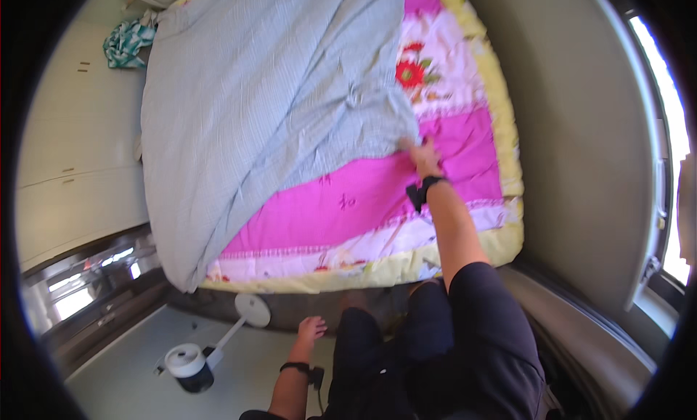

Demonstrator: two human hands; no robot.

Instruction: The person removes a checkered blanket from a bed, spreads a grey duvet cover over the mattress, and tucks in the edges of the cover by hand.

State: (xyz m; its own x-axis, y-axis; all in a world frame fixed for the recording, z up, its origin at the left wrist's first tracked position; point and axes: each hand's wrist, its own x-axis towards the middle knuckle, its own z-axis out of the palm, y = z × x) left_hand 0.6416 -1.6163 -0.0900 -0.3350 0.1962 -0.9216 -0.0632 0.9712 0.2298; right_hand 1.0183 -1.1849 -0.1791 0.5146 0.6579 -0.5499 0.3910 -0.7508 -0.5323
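Observation:
My right hand (426, 158), with a black band on its wrist, reaches over the bed to the lower right edge of a rumpled light grey-blue bedcover (239, 93). Its fingers look spread and somewhat blurred; the tips are at the cover's edge, with no clear grip on it. Beneath lies a quilt (348, 202) in bright pink with white floral bands and a yellow border, bare along the near and right sides. My left hand (312, 328), also banded at the wrist, hangs low before the bed, fingers loosely apart and holding nothing.
A white and black appliance (190, 365) with a round white plate (252, 310) stands on the floor at lower left. Pale cabinets (80, 151) line the left, with teal patterned cloth (129, 42) beyond. A grey wall panel (581, 129) and window (664, 158) close the right side.

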